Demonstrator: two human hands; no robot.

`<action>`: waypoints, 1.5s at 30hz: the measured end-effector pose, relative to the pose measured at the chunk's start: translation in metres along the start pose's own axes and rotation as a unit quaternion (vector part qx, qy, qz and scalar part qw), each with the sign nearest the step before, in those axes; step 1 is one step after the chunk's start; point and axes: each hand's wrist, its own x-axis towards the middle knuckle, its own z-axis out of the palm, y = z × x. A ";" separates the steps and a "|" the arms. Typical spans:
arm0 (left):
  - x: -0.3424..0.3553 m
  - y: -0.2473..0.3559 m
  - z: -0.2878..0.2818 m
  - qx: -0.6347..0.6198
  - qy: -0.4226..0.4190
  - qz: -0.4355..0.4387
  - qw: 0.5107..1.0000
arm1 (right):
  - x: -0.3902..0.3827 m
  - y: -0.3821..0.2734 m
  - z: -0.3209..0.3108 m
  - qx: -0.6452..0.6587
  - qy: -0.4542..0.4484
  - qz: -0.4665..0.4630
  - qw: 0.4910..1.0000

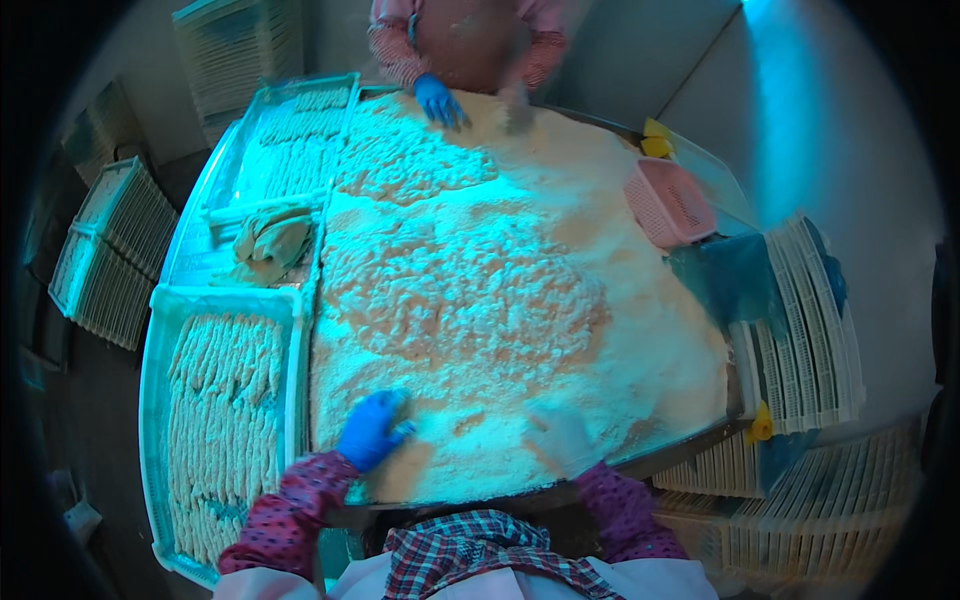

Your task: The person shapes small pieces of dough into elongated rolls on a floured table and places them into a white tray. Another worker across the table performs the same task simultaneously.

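My left hand (370,432), in a blue glove, rests at the near left of a table of white powder (650,370). Its thumb and fingers are apart and nothing shows between them. To its right, low over the powder, is my right hand (565,438) in a pale, powder-dusted glove. The right fingers blur into the powder, so their shape is unclear. Beyond both hands lies a wide heap of powder-coated pieces (460,295). Left of my left hand, a light-coloured tray (298,400) holds rows of coated strips (225,420).
Across the table a person's blue-gloved hand (438,100) touches the powder. Another tray (350,130) of strips sits far left, near a crumpled cloth (272,245). A pink basket (670,203) stands on the right edge, by stacked trays (800,330). More stacked trays (115,250) stand left.
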 end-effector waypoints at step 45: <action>-0.002 0.015 0.072 0.032 0.200 -0.032 0.979 | 0.076 0.070 -0.093 0.068 0.263 -0.009 0.962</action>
